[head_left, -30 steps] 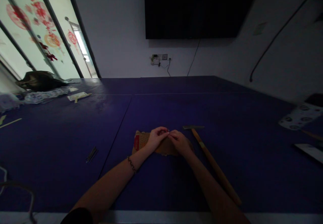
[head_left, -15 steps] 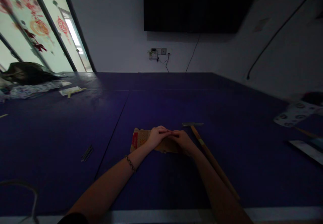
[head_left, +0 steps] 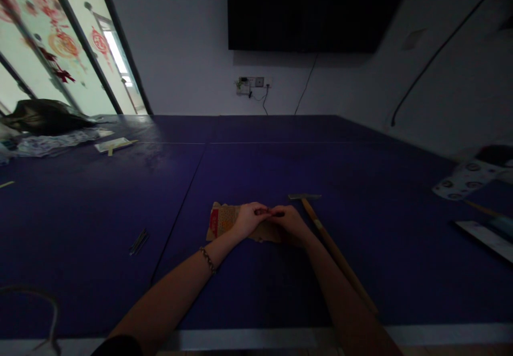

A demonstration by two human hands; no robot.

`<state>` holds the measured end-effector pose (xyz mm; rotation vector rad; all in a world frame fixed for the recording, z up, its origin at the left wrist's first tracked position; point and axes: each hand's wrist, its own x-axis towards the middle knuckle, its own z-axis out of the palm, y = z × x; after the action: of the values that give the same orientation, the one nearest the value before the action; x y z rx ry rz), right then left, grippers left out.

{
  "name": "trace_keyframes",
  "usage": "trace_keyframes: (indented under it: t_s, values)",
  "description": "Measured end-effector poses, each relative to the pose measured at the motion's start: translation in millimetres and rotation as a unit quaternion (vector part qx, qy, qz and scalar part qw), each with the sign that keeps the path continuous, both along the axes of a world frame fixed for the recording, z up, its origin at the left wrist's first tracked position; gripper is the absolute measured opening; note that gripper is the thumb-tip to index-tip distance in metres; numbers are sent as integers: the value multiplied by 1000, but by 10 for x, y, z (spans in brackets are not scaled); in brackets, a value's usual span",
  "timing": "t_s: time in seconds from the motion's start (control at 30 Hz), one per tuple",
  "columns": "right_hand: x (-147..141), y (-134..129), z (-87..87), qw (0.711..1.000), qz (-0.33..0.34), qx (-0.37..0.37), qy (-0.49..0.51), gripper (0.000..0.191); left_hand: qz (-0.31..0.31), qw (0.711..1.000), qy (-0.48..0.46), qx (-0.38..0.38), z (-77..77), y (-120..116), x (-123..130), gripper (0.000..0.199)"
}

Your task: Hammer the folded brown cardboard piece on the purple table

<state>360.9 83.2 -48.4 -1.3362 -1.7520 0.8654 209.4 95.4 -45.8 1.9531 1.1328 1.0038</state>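
Note:
A torn piece of brown cardboard [head_left: 225, 218] with a red printed patch lies flat on the purple table. Over its middle, my left hand [head_left: 251, 219] has its fingers bent and pinched together. My right hand [head_left: 289, 219] meets it from the other side, its fingertips against the left ones. Whatever sits between the fingertips is too small and dark to make out. Just right of my right hand lies a hammer [head_left: 334, 249], its metal head pointing away and its wooden handle slanting toward the near table edge.
Several nails [head_left: 139, 241] lie left of the cardboard. A white tray [head_left: 113, 145] and a dark bag [head_left: 46, 116] are at the far left. On the right are a patterned cloth [head_left: 460, 182] and a flat white-topped object [head_left: 487, 237]. A cable [head_left: 52, 313] loops at the near left.
The fingers of both hands have shifted slightly and bowed apart, with a small gap now showing behind the touching tips. The cardboard and hammer stay in place.

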Motion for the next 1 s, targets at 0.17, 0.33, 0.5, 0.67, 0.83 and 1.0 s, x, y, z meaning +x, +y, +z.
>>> trace_keyframes:
  t_s: [0.17, 0.33, 0.5, 0.67, 0.83, 1.0]
  values:
    - [1, -1, 9, 1000, 4, 10, -11, 13, 4, 1000, -2, 15, -10, -6, -2, 10]
    - [26, 23, 12, 999, 12, 24, -34, 10, 2, 999, 9, 36, -32, -6, 2, 9]
    - [14, 14, 33, 997, 4, 32, -71, 7, -12, 998, 16, 51, -17, -19, 3, 11]
    - [-12, -4, 130, 990, -28, 24, -135, 5, -3, 998, 28, 49, 12, -34, -6, 8]
    - [345, -282, 275, 967, -154, 7, -202, 15, -13, 997, 41, 57, 44, -47, -8, 11]
    - [880, -862, 291, 901, -311, -55, -297, 32, -18, 997, 57, 43, 57, -56, -2, 12]
